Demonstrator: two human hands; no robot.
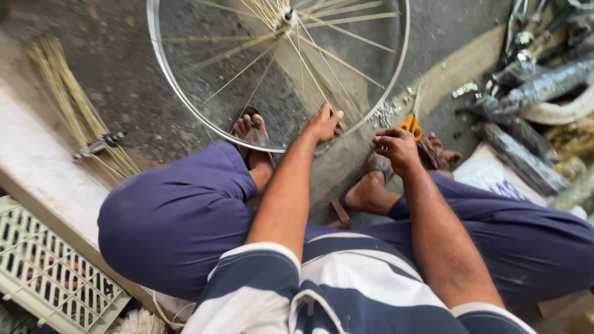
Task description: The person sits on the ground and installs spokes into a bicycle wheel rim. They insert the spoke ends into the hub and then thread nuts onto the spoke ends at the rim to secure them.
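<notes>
A bicycle wheel rim (pixel 162 74) with thin metal spokes and a hub (pixel 286 15) lies flat on the concrete floor in front of me. My left hand (pixel 323 124) grips the near edge of the rim, fingers curled over it. My right hand (pixel 396 148) hovers just right of the rim, fingers pinched together on something too small to make out. An orange-handled tool (pixel 411 125) lies just beyond that hand, beside a scatter of small metal nipples (pixel 385 113). I sit low with my sandalled feet under the rim.
A bundle of loose spokes (pixel 68 105) and a spare hub (pixel 99 146) lie at the left. A white plastic crate (pixel 49 272) sits at lower left by a concrete step. Wrapped bicycle parts (pixel 532 93) pile up at the right.
</notes>
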